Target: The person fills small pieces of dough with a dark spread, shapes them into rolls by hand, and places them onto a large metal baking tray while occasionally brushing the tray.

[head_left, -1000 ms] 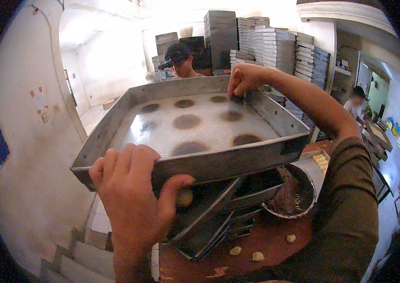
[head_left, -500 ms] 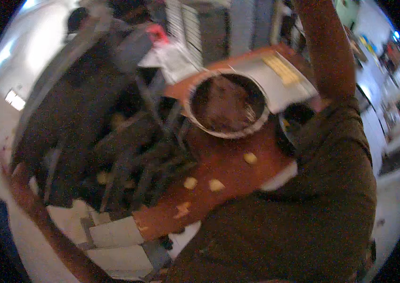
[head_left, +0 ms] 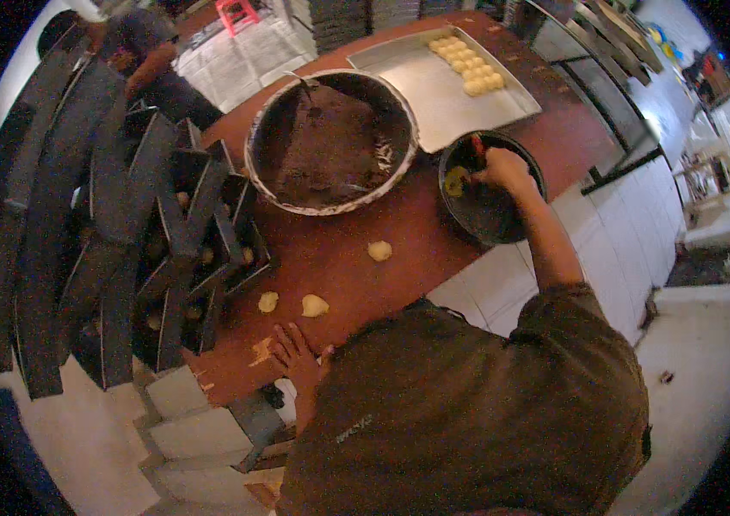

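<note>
My left hand (head_left: 298, 354) rests on the near edge of the red-brown table, fingers spread and holding nothing. Just beyond its fingertips lie two pale dough pieces (head_left: 315, 305), and a third dough piece (head_left: 379, 250) is farther right. My right hand (head_left: 507, 172) reaches into a black bucket (head_left: 494, 219) at the table's right edge. Its fingers are closed near a red, handle-like thing (head_left: 477, 148); their grip is partly hidden. A yellow lump or smear (head_left: 455, 181) shows inside the bucket beside the fingers.
A large round basin (head_left: 249, 168) of dark brown, crumbly filling stands behind the dough. A metal tray (head_left: 408, 95) holds rows of dough balls (head_left: 468, 64). Stacked black tins (head_left: 167, 215), some with dough inside, crowd the left. Another person (head_left: 154, 64) is at the far left.
My left hand has come from far left, beside the tins, onto the table edge. My right arm has come down from its raised position at upper right, its hand into the bucket.
</note>
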